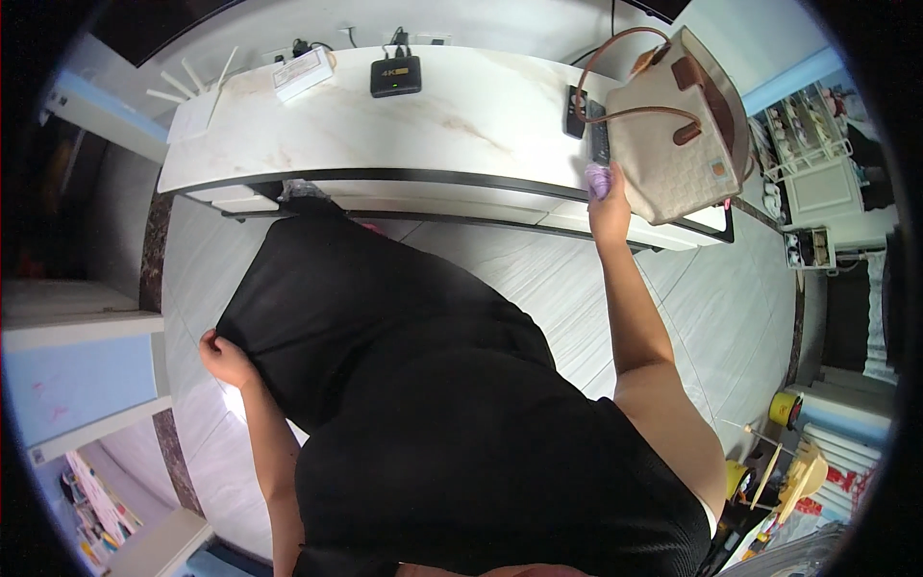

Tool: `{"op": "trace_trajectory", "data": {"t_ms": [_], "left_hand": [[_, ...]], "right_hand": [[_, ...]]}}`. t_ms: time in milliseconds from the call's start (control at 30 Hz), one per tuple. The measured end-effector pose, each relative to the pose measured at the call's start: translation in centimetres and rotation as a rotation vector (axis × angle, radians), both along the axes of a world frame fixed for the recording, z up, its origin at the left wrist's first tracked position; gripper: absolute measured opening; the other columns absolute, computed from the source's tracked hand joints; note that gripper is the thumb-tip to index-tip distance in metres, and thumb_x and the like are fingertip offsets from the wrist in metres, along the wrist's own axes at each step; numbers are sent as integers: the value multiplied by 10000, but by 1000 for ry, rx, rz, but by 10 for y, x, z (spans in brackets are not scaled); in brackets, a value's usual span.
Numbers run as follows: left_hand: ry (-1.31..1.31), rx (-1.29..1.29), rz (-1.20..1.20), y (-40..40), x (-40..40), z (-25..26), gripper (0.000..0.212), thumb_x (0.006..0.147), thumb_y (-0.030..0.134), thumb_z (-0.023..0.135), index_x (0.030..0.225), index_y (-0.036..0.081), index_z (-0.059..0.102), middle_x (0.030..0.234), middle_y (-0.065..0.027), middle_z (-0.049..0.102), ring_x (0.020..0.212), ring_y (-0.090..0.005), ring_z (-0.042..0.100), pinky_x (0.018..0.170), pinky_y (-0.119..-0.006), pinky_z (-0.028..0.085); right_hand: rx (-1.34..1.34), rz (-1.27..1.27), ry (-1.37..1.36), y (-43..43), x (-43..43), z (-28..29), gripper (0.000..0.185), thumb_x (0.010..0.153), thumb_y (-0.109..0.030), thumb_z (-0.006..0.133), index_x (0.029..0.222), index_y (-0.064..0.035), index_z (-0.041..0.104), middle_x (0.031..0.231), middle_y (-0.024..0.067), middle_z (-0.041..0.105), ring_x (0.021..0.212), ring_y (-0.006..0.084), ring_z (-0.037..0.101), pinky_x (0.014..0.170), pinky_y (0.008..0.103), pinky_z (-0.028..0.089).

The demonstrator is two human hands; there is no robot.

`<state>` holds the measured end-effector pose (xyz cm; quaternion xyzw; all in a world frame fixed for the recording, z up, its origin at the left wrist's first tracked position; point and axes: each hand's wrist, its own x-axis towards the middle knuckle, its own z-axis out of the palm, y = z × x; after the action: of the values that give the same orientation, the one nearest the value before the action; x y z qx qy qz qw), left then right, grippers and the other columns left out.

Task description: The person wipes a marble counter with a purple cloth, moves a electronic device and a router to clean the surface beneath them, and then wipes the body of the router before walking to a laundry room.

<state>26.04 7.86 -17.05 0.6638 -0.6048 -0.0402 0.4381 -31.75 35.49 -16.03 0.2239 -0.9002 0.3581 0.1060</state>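
My right hand (611, 216) grips a small purple bundle (598, 180), perhaps cloth or cord, at the front edge of a white marble-look TV cabinet (461, 122). Right beside that hand stands a beige woven handbag (667, 144) with brown handles. Behind the bundle lie a black remote control (575, 112) and a dark grey remote or small keypad (598, 135), partly overlapped by the bag. My left hand (229, 363) hangs low at the left, fingers curled, against the edge of my black garment (324, 303). Whether it pinches the fabric is unclear.
On the cabinet sit a black TV box (395, 76) with cables, a white carton (303, 73) and a white router (193, 117) with upright antennas. Below the top runs a black metal frame (447, 180). Door frames (86, 324) flank the left; a shelf rack (811, 137) stands right.
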Motion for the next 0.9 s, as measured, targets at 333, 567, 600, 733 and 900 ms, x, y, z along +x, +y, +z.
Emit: {"op": "trace_trajectory", "data": {"t_ms": [333, 567, 600, 733, 900], "left_hand": [[-18, 27, -5, -7, -2, 0, 216, 793, 76, 471, 942, 4, 610, 951, -113, 626, 886, -242, 573, 826, -327, 429], [-24, 50, -63, -18, -24, 1, 220, 785, 68, 468, 939, 1, 609, 935, -117, 625, 881, -242, 573, 819, -322, 430], [-51, 54, -95, -21, -26, 1, 222, 784, 67, 468, 940, 1, 611, 934, -118, 625, 878, -241, 573, 818, -322, 431], [-39, 47, -56, -19, -17, 0, 227, 783, 70, 472, 938, 3, 623, 935, -121, 634, 867, -249, 580, 813, -326, 438], [-66, 45, -4, -20, -21, 8, 213, 788, 42, 477, 943, -8, 613, 956, -132, 627, 882, -259, 579, 817, -324, 441]], "right_hand": [[498, 264, 326, -94, 57, -53, 636, 749, -165, 560, 1275, 102, 322, 1292, 364, 332, 1225, 483, 313, 1027, 569, 217], [310, 414, 279, -178, 94, -42, 419, 844, -266, 537, 1198, -52, 471, 1215, 248, 484, 1153, 386, 443, 976, 501, 339], [294, 463, 341, -171, 83, -48, 371, 837, -198, 524, 1190, -86, 499, 1205, 241, 497, 1122, 396, 469, 939, 456, 402], [300, 464, 364, -113, 70, -30, 320, 833, -145, 473, 1134, -77, 556, 1144, 184, 553, 1059, 351, 523, 861, 449, 460], [263, 75, 20, -35, 20, 3, 252, 870, -120, 468, 1088, -23, 551, 906, 196, 616, 839, 362, 582, 760, 451, 488]]}}
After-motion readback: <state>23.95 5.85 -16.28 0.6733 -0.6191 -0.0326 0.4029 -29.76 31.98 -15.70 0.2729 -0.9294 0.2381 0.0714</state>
